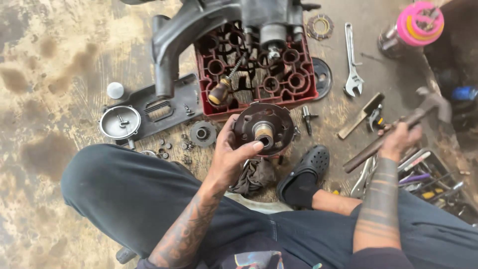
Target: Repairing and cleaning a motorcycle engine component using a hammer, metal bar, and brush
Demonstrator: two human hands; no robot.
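Note:
My left hand (pixel 231 152) grips a round dark metal hub plate (pixel 264 127) with a brass-coloured centre sleeve, thumb across its face, in front of a red plastic crate (pixel 256 74). My right hand (pixel 401 139) is closed on the wooden handle of a hammer (pixel 398 127), its metal head raised to the upper right, apart from the plate. A large dark engine casing (pixel 199 30) rests on the crate, a screwdriver (pixel 224 87) leaning in it.
Left of the crate lie a black cover plate (pixel 159 107), a round metal cap (pixel 119 122), a small gear (pixel 203 133) and loose bolts. An adjustable wrench (pixel 352 65), a chisel (pixel 361 115), a tool tray (pixel 433 179), a rag (pixel 255 175) and my black clog (pixel 306 172) are nearby.

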